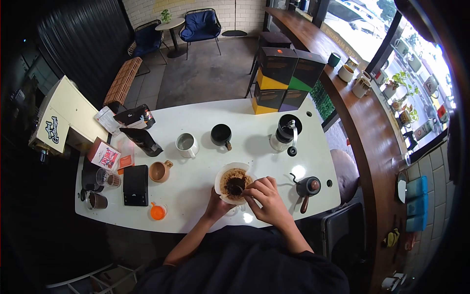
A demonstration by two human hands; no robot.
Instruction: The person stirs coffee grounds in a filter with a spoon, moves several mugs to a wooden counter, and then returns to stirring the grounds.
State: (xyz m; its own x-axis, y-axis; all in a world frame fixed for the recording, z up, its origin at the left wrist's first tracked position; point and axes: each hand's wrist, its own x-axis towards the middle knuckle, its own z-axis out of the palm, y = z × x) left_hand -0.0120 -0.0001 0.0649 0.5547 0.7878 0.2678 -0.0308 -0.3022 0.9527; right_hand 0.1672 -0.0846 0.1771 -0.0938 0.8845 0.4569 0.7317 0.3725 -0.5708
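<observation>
A white paper filter (219, 185) with wet coffee grounds (234, 187) inside is sitting at the near edge of the table, and the left hand (217, 205) is cupping its near left side, fingers curled closely against it. The right hand (263, 196) is reaching over the filter's right rim, its fingertips drawn together and seemingly pinching a slim utensil (239, 188), mostly hidden. Around the filter, a glossy white table (196, 210) is spreading out, catching bright reflections. Beyond it, past the far edge, a grey floor (205, 73) is running back to a pale brick wall (245, 12), while a brown wooden counter (350, 115) is stretching along the window side, well to the filter's right. As for counts, three cups are standing on the table: one black cup (221, 133) beyond the filter, one white mug (187, 144) beyond and to its left, one tan cup (159, 171) farther left. One kettle (308, 186) is resting to the filter's right, and one hand grinder (285, 132) is standing beyond and right. One black scale (135, 185) and two glasses (97, 200) are occupying the far left. Four boxes (276, 68) are stacking up at the far right, and two blue chairs (199, 25) are flanking one round table (169, 24) far beyond the filter.
</observation>
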